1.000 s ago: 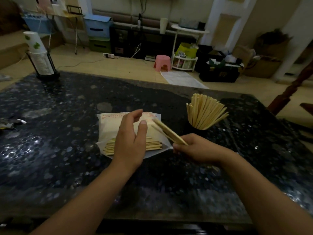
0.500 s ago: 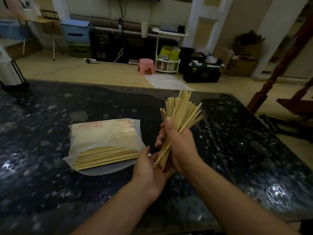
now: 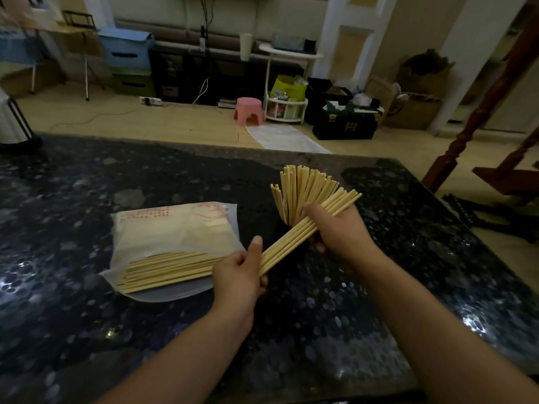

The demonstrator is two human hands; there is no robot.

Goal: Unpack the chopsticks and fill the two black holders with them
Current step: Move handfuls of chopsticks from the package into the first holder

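Bamboo chopsticks (image 3: 303, 196) already fanned from one holder hidden behind my right hand (image 3: 339, 231) at one o'clock, which closed with my left hand (image 3: 239, 275) on a fresh bundle (image 3: 294, 237), while more lay in the packet (image 3: 175, 243) at nine o'clock, the second holder unseen.

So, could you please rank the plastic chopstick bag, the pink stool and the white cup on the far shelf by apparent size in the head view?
1. Plastic chopstick bag, largest, though nearest the camera.
2. Pink stool.
3. White cup, smallest, and farthest away.
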